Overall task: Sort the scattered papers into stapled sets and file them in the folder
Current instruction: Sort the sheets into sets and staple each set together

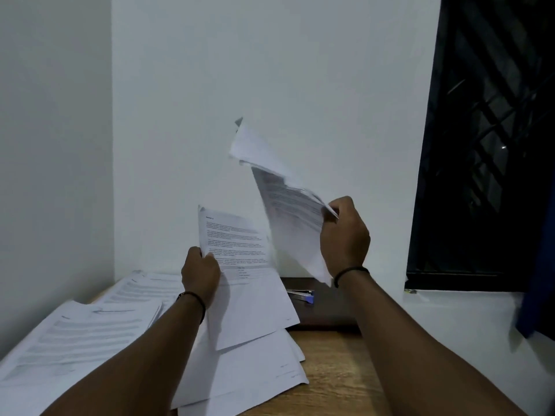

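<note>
Loose sheets (246, 373) on table (330, 370) at 6 o'clock. Left hand (199, 276) fingers pinch printed page (240, 265); right hand (344, 235) fingers clamp blurred bundle (288, 211) at 1 o'clock. Risk: the bundle, floppy, could slip and mix. Stapler (301, 295) at 3 o'clock.

White wall (270, 70) behind; dark barred window (492, 139) at right; blue cloth (537, 295), perhaps curtain.
</note>
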